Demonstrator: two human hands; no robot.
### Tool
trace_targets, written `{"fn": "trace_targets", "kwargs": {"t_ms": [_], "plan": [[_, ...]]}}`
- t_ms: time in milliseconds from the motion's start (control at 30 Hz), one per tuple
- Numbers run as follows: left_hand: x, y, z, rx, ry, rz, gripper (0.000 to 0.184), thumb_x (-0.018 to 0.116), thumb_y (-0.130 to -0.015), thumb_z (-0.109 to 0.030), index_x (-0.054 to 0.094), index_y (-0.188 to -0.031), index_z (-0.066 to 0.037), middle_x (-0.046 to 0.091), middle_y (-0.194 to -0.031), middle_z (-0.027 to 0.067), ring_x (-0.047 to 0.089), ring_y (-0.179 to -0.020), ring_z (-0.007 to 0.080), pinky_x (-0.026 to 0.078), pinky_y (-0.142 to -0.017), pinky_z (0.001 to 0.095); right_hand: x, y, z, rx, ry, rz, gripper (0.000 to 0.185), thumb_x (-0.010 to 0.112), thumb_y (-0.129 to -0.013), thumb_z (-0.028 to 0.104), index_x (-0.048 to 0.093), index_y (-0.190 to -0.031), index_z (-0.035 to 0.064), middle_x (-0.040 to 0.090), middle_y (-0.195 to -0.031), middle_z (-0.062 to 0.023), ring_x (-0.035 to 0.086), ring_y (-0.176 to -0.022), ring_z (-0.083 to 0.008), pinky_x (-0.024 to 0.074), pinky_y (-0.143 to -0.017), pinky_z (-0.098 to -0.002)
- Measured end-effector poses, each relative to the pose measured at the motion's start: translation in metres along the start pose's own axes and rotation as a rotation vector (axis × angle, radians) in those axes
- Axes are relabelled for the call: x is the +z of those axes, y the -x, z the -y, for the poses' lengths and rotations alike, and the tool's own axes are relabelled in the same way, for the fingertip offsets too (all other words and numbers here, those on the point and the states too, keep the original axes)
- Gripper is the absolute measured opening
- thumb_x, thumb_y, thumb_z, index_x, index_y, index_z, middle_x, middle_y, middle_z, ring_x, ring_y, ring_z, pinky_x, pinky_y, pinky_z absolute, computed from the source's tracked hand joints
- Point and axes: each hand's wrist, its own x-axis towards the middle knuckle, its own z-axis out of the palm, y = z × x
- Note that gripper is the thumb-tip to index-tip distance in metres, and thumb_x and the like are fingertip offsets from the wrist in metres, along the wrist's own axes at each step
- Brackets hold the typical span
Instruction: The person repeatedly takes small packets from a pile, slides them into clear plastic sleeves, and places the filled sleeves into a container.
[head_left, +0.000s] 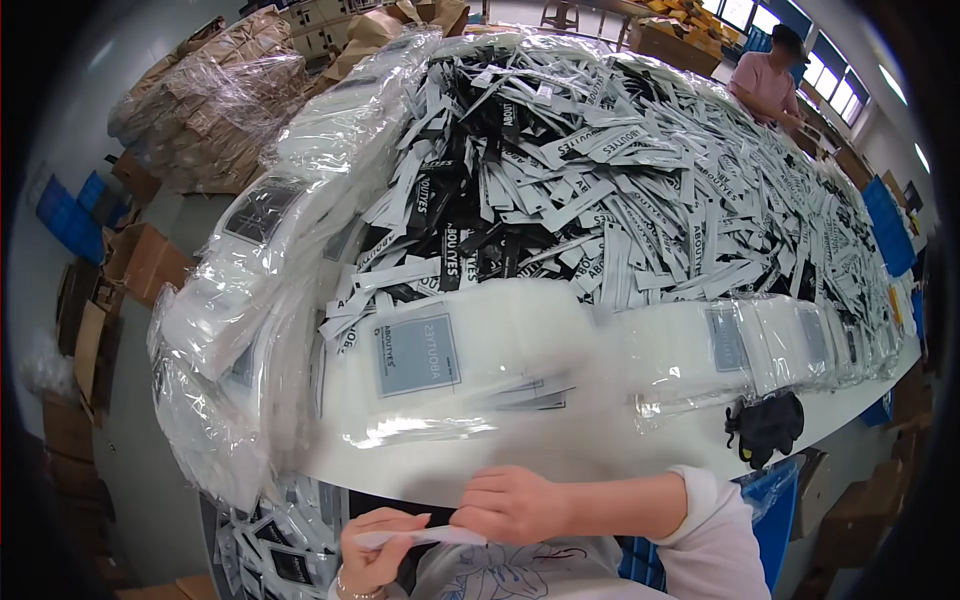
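Observation:
My left hand [372,552], with a bracelet at the wrist, pinches a thin white packet [425,536] just off the table's near edge. My right hand [508,507] has its fingers curled over the packet's right end. It shows nearly edge-on, so its face and print are hidden. In front of my hands lies a stack of clear-white plastic bags [500,330] with a grey printed label. Behind it spreads a big heap of white and black ABOUTYES strip packets [640,190].
Bagged stacks [230,300] line the table's left side; more plastic bags [730,345] lie at right. A black glove [768,428] rests near the right edge. Below left is a bin of filled packets [275,545]. A person [768,85] works at far right; wrapped cartons [215,105] stand behind left.

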Motion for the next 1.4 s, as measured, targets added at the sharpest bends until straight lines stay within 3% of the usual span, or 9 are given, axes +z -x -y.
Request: {"fn": "trace_targets", "kwargs": {"t_ms": [167, 500, 667, 767, 833, 967, 1167, 1300, 1400], "plan": [[0.003, 0.02, 0.013, 0.064, -0.122, -0.455, 0.027, 0.065, -0.077, -0.02, 0.058, -0.082, 0.006, 0.06, -0.076, 0.0119, 0.056, -0.065, 0.0163, 0.045, -0.062, 0.0262, -0.002, -0.049, 0.006, 0.088, -0.29, -0.06, 0.015, 0.06, -0.077, 0.012, 0.054, -0.087, 0.0032, 0.052, -0.077, -0.0049, 0.052, -0.067, -0.0205, 0.0441, -0.058, -0.0314], [-0.036, -0.007, -0.005, 0.364, -0.245, 0.233, 0.02, 0.066, -0.074, -0.01, 0.064, -0.086, 0.005, 0.063, -0.082, 0.0155, 0.059, -0.073, 0.0298, 0.046, -0.064, 0.0356, 0.0, -0.035, 0.006, 0.125, -0.284, 0.115, 0.014, 0.057, -0.082, 0.02, 0.058, -0.092, 0.0108, 0.056, -0.08, -0.0037, 0.054, -0.07, -0.0221, 0.0438, -0.069, -0.0344], [-0.135, 0.084, 0.019, -0.466, -1.032, 0.023, 0.015, 0.065, -0.07, -0.008, 0.065, -0.081, 0.002, 0.061, -0.065, 0.016, 0.059, -0.059, 0.0318, 0.046, -0.059, 0.0357, -0.073, -0.028, -0.12, 0.269, 0.726, 0.27, 0.03, 0.053, -0.074, 0.012, 0.053, -0.104, 0.0067, 0.058, -0.088, -0.0079, 0.055, -0.083, -0.0248, 0.045, -0.074, -0.0346], [-0.17, 0.157, 0.083, -0.714, -1.553, -0.007, 0.036, 0.069, -0.069, -0.016, 0.061, -0.101, -0.001, 0.061, -0.096, 0.0209, 0.058, -0.087, 0.0362, 0.046, -0.072, 0.0388, -0.127, -0.011, -0.189, 0.379, 1.088, 0.202, 0.033, 0.053, -0.07, 0.006, 0.056, -0.104, 0.0051, 0.057, -0.097, -0.0052, 0.045, -0.104, -0.023, 0.0394, -0.082, -0.0327], [-0.154, 0.14, 0.077, -0.718, -1.043, 0.079, 0.043, 0.069, -0.072, -0.02, 0.057, -0.109, 0.001, 0.057, -0.108, 0.022, 0.054, -0.097, 0.0366, 0.045, -0.079, 0.0396, -0.133, -0.007, -0.206, 0.296, 0.986, 0.19, 0.028, 0.05, -0.073, 0.004, 0.05, -0.101, 0.004, 0.055, -0.094, -0.0086, 0.05, -0.094, -0.0268, 0.0424, -0.077, -0.0349], [-0.07, 0.039, 0.001, -0.634, -0.537, 0.207, 0.038, 0.065, -0.078, -0.019, 0.057, -0.107, 0.003, 0.063, -0.084, 0.019, 0.062, -0.08, 0.0259, 0.047, -0.07, 0.0311, -0.116, -0.05, -0.199, 0.489, 0.72, 0.146, 0.019, 0.051, -0.072, 0.002, 0.045, -0.09, 0.0026, 0.051, -0.085, -0.0114, 0.054, -0.082, -0.0303, 0.0447, -0.07, -0.039], [0.003, -0.09, 0.018, 0.45, -0.822, -0.027, 0.033, 0.068, -0.073, -0.011, 0.06, -0.104, -0.002, 0.058, -0.109, 0.0155, 0.051, -0.108, 0.0318, 0.041, -0.09, 0.0375, -0.091, -0.072, -0.216, 0.437, 0.741, 0.187, 0.023, 0.059, -0.067, 0.002, 0.053, -0.089, 0.0054, 0.047, -0.087, -0.0088, 0.053, -0.085, -0.0262, 0.0454, -0.07, -0.0369], [0.021, -0.138, 0.045, 0.526, -0.944, 0.008, 0.031, 0.064, -0.076, -0.012, 0.059, -0.105, -0.002, 0.057, -0.111, 0.0157, 0.05, -0.111, 0.0298, 0.04, -0.092, 0.0384, -0.125, -0.07, -0.187, 0.306, 0.734, 0.088, 0.019, 0.065, -0.069, 0.008, 0.055, -0.085, 0.0054, 0.053, -0.098, -0.0084, 0.053, -0.09, -0.0244, 0.0452, -0.075, -0.0355], [0.016, -0.139, 0.05, 0.529, -0.85, 0.04, 0.025, 0.062, -0.077, -0.012, 0.061, -0.1, -0.002, 0.061, -0.103, 0.0135, 0.054, -0.104, 0.0297, 0.043, -0.087, 0.0371, -0.139, -0.061, -0.113, 0.398, 0.458, -0.386, 0.012, 0.064, -0.077, 0.006, 0.054, -0.085, 0.0039, 0.059, -0.084, -0.0101, 0.059, -0.076, -0.0193, 0.0471, -0.067, -0.0277]]}}
